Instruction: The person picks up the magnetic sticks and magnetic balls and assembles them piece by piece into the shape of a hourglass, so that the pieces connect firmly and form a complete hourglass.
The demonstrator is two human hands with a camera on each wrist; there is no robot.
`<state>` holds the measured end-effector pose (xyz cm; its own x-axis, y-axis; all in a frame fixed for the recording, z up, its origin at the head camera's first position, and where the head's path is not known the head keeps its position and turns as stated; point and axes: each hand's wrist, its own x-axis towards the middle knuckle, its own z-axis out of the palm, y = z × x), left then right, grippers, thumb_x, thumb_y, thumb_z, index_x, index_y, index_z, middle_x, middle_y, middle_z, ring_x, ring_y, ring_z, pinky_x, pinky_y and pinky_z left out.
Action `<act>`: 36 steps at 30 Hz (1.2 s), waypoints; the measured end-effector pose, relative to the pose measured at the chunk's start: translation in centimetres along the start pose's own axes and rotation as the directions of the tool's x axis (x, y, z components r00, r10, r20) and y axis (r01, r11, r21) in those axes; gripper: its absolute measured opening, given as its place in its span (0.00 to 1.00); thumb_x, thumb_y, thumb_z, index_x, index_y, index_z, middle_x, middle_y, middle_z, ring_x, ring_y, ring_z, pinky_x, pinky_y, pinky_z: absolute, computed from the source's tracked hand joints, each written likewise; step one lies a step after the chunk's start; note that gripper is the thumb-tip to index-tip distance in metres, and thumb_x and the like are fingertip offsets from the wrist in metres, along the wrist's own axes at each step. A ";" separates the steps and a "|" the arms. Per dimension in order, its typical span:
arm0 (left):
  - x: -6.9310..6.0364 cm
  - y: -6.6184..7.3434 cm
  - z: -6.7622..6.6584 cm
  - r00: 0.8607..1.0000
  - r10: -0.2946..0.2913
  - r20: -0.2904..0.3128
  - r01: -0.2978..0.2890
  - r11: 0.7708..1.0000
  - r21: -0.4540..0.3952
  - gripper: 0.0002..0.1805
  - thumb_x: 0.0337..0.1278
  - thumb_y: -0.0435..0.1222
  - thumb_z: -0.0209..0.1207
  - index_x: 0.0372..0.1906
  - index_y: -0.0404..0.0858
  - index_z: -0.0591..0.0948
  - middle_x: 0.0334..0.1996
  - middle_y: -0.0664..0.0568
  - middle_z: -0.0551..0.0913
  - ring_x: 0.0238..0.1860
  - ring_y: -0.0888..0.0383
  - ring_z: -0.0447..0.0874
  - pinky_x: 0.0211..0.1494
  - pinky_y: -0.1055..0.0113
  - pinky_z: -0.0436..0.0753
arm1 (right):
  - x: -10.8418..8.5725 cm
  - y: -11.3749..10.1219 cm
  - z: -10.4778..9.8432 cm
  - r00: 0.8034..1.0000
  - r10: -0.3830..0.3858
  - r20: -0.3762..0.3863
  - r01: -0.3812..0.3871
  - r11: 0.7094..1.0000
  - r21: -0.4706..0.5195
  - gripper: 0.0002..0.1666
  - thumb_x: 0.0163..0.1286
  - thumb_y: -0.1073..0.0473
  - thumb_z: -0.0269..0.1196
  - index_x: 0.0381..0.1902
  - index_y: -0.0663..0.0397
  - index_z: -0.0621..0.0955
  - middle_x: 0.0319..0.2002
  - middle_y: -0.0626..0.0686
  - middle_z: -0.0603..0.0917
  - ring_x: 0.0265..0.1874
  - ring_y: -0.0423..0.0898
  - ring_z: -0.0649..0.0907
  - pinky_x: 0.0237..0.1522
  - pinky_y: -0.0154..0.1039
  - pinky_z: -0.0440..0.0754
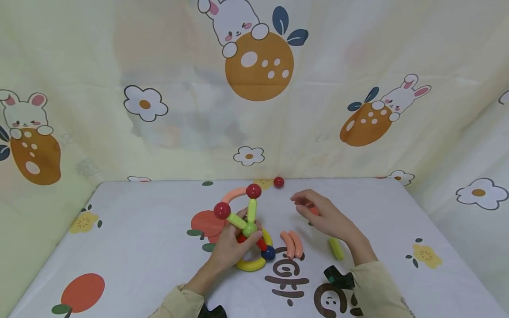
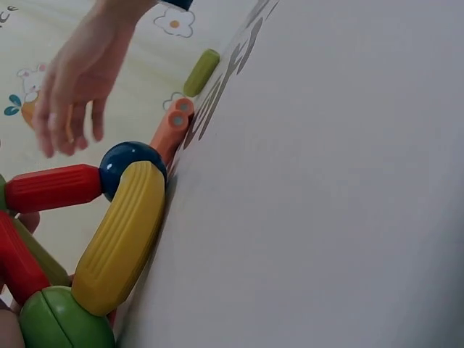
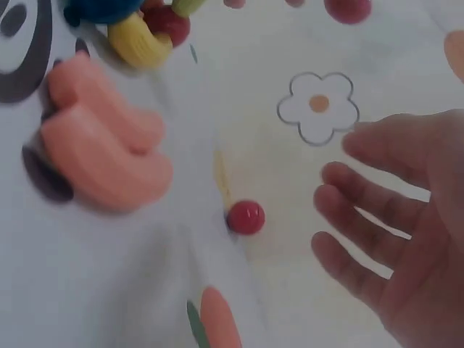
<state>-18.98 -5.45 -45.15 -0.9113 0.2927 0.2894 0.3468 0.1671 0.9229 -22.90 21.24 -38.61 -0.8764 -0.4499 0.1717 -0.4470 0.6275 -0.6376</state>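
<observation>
My left hand (image 1: 231, 247) grips a magnetic ball-and-stick structure near its light green ball (image 1: 249, 229). Two light green rods run from that ball to two red balls (image 1: 222, 210), which a salmon curved rod (image 1: 233, 194) links. Lower down, a red rod (image 2: 54, 188) meets a blue ball (image 2: 130, 168), and a yellow curved rod (image 2: 123, 239) joins it to a darker green ball (image 2: 65, 319). My right hand (image 1: 324, 216) hovers right of the structure, fingers loosely bent and holding nothing; the right wrist view shows the same hand (image 3: 413, 210).
Two salmon curved rods (image 1: 292, 244) lie side by side right of the structure. A light green rod (image 1: 336, 248) lies farther right. A loose red ball (image 1: 279, 182) sits at the table's back edge, before a printed curtain (image 1: 191, 150). Printed fruit and flowers mark the white tablecloth (image 1: 139, 247).
</observation>
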 end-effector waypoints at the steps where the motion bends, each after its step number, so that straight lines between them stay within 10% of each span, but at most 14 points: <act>1: 0.0 0.0 0.0 1.000 0.001 0.005 -0.001 1.000 0.002 0.28 0.57 0.45 0.62 0.62 0.55 0.68 0.41 0.60 0.80 0.46 0.63 0.80 0.55 0.69 0.78 | -0.2 0.3 -0.1 1.000 0.013 0.009 -0.013 1.000 -0.003 0.16 0.71 0.54 0.55 0.55 0.49 0.74 0.50 0.49 0.80 0.45 0.42 0.79 0.46 0.35 0.79; 17: 0.0 -0.4 -0.3 0.998 0.034 0.044 -0.036 0.998 0.046 0.18 0.60 0.44 0.59 0.51 0.41 0.74 0.42 0.56 0.80 0.45 0.61 0.80 0.53 0.70 0.79 | -2.5 2.3 -2.0 0.976 0.143 0.165 -0.130 0.988 -0.087 0.14 0.70 0.56 0.57 0.51 0.54 0.76 0.42 0.52 0.81 0.40 0.45 0.77 0.41 0.35 0.78; 36: -0.1 -0.9 -0.1 0.995 0.011 0.096 -0.013 1.000 0.017 0.21 0.63 0.46 0.57 0.54 0.39 0.69 0.42 0.60 0.77 0.45 0.61 0.78 0.56 0.71 0.77 | -4.6 4.7 -2.9 0.816 0.443 0.371 -0.430 0.895 -0.121 0.21 0.58 0.51 0.67 0.45 0.53 0.74 0.30 0.52 0.74 0.28 0.46 0.74 0.30 0.39 0.71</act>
<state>-19.18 -5.68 -45.96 -0.8819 0.3835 0.2742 0.3625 0.1796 0.9145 -21.50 28.06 -40.22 -0.8472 -0.3250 -0.4204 -0.0442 0.8315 -0.5537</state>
